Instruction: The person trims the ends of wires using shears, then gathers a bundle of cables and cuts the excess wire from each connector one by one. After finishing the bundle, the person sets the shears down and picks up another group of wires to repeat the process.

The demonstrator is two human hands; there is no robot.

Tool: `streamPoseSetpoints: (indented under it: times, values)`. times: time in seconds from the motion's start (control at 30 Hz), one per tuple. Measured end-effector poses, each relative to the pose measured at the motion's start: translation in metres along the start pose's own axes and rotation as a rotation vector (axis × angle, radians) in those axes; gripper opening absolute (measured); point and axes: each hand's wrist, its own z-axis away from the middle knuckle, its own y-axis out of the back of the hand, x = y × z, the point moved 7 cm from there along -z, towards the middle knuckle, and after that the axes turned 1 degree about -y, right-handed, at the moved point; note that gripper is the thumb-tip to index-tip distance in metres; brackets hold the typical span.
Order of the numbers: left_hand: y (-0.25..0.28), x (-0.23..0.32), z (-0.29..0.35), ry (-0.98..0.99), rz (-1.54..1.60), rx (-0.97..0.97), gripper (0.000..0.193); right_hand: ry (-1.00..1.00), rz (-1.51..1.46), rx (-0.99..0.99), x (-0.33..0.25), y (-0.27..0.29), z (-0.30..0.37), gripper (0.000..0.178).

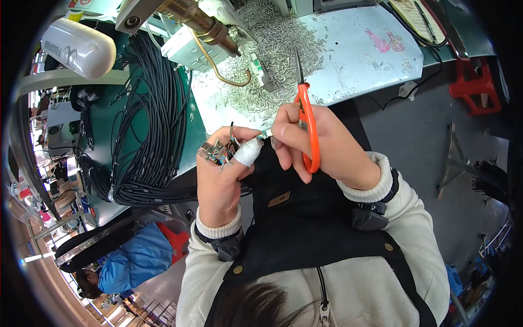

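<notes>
My left hand (pixel 218 185) is closed around several small metal connectors (pixel 218 152) with short coloured wire ends, which stick out between the fingers. White tape is wrapped around its thumb (pixel 248 151). Orange-handled scissors (pixel 311 131) rest in my right hand (pixel 338 141), with the blades pointing up and away toward the table. Right thumb and index finger come together close to the left fingertips, at a small greenish piece (pixel 264 134); I cannot make out which hand grips it. Both hands are in front of the black apron, at the near edge of the table.
Loose small metal pins (pixel 278 43) lie heaped on the white tabletop (pixel 359 65). Over them stand a machine head (pixel 201 24) and a bent copper tube (pixel 223 79). Coiled black cables (pixel 152 109) lie at left. A red stool (pixel 474 90) stands at right; a person in blue (pixel 136 256) sits lower left.
</notes>
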Motion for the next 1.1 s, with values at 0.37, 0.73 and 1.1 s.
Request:
streamPoseSetpoints:
  times: [0.37,0.73,1.1]
  values:
    - [0.004,-0.001,-0.071,0.138,0.134,0.020,0.015,0.493,0.637,0.531,-0.030,0.048,-0.025,0.020]
    - [0.007,0.015,-0.087,0.159,-0.073,-0.031,0.020,0.268,0.362,0.342,-0.033,0.044,-0.059,0.018]
    - [0.006,0.017,-0.090,0.151,-0.091,-0.136,0.026,0.487,0.563,0.411,-0.037,0.044,-0.058,0.017]
